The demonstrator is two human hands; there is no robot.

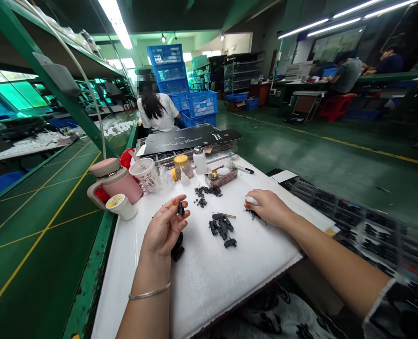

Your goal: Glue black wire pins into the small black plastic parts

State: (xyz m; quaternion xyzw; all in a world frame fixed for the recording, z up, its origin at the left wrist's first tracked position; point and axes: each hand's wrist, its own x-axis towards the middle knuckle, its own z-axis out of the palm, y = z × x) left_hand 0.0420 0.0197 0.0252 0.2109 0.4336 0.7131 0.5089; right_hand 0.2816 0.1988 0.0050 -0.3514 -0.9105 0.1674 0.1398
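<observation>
My left hand (164, 223), with a bracelet at the wrist, is raised over the white work surface and pinches a small black plastic part (181, 208). Under its palm side lie more black parts (178, 253), partly hidden. On the right, my right hand (270, 207) is closed around a white object (252, 200), whose kind I cannot make out. Its fingertips are at a small heap of thin black pieces (254, 214). Between the hands lies a pile of black plastic parts (221, 226) beside a thin stick (226, 215). Tiny black pieces (205, 194) are scattered farther back.
A pink jug (124, 181), a white tub (122, 207), a printed cup (145, 174), a yellow-lidded jar (183, 167), a white bottle (199, 161) and a small box (223, 178) line the back. A co-worker (157, 110) sits beyond. Compartment trays (336, 212) stand right.
</observation>
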